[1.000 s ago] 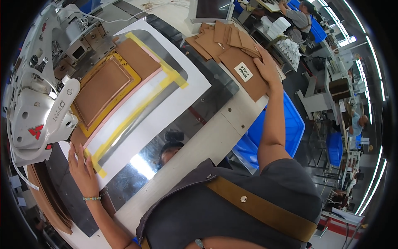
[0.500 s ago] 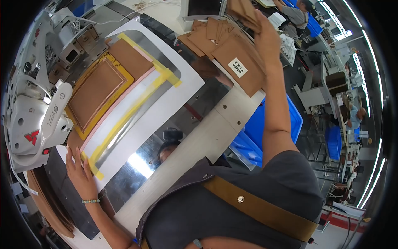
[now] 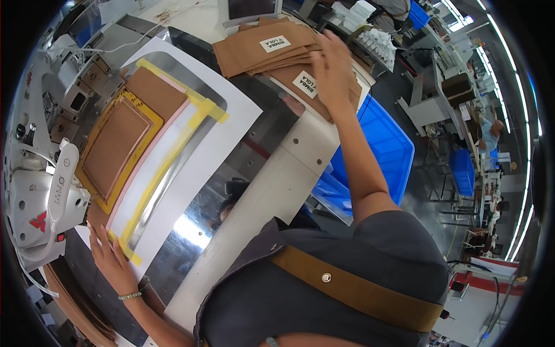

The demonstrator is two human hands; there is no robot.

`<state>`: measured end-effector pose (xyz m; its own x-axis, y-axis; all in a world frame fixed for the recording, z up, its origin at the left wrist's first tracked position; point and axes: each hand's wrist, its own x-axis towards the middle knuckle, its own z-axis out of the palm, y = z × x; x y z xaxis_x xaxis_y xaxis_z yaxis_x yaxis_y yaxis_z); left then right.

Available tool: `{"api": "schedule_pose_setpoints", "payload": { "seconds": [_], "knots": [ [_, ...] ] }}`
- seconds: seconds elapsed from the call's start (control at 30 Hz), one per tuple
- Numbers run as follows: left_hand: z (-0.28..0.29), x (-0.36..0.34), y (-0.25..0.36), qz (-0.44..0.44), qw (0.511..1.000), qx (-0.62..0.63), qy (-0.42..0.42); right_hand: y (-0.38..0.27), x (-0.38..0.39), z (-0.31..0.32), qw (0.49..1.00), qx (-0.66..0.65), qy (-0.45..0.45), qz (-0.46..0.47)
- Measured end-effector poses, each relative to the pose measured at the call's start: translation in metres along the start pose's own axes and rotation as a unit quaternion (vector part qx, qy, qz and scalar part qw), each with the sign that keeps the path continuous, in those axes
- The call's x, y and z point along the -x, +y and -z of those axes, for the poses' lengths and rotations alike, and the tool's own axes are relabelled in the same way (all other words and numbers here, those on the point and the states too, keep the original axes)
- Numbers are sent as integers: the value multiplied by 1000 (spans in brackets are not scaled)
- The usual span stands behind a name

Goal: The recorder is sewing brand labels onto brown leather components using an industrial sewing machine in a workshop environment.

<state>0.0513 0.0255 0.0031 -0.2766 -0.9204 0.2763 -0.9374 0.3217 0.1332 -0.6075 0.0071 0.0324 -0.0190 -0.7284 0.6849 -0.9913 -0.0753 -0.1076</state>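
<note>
Brown flat pieces (image 3: 245, 55), some bearing a white label, lie fanned in a pile at the far middle of the table. My right hand (image 3: 335, 72) is at the right end of this pile, fingers apart, thumb against the edges. My left hand (image 3: 113, 266) lies with fingers stretched out at the near corner of a taped template (image 3: 141, 188). On the template, a yellow frame (image 3: 151, 128) surrounds a brown panel (image 3: 118, 144); another brown piece (image 3: 155, 92) shows beyond it. White sheeting (image 3: 231, 124) extends under the template.
A white machine head (image 3: 49, 194) stands close to the template at left. A blue bin (image 3: 387, 150) sits beyond the table's right edge. Long brown strips (image 3: 72, 301) are stacked at lower left. A screen (image 3: 251, 8) stands behind the pile. People work farther right.
My right hand has come down and left with the bundle it held, which now lies on the pile, label up. My left hand stays at the template's corner. The whole view has shifted slightly.
</note>
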Motion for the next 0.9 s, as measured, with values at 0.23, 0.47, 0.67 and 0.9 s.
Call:
{"api": "schedule_pose_setpoints", "payload": {
  "seconds": [0.23,0.47,0.67,0.9],
  "knots": [
    [-1,1,-2,4,1000,-14,-4,52,23,-34,981,76,11,-177],
    [2,0,-2,9,1000,-8,0,67,-3,-51,987,-123,82,-64],
    [19,7,-4,9,1000,0,-21,18,-63,-16,988,-56,142,35],
    [23,-17,-15,-14,999,-3,-38,23,-125,-52,944,-21,-307,118]
  ]
}}
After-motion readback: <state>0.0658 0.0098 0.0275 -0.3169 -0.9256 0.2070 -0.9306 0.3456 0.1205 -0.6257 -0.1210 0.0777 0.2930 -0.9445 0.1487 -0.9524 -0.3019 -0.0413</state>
